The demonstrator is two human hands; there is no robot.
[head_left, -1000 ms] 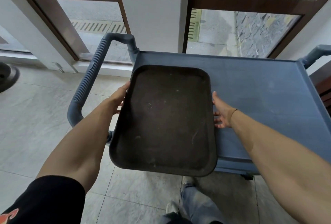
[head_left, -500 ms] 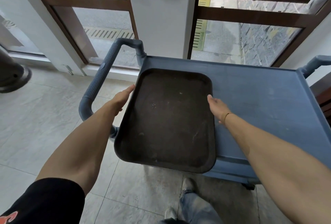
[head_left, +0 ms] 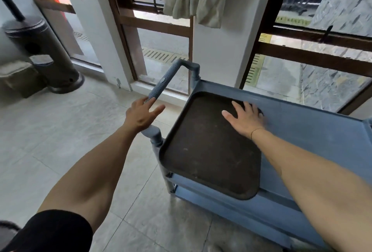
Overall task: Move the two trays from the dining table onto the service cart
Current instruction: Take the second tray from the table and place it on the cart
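A dark patio heater base stands on the tiled floor at the far left by the windows. The left hand hovers open, fingers spread, over the cart's ribbed handle, grasping nothing. The dark brown tray lies flat at the left end of the blue service cart top, its near corner overhanging the front edge. The right hand rests flat and released, palm down, on the tray's far right corner.
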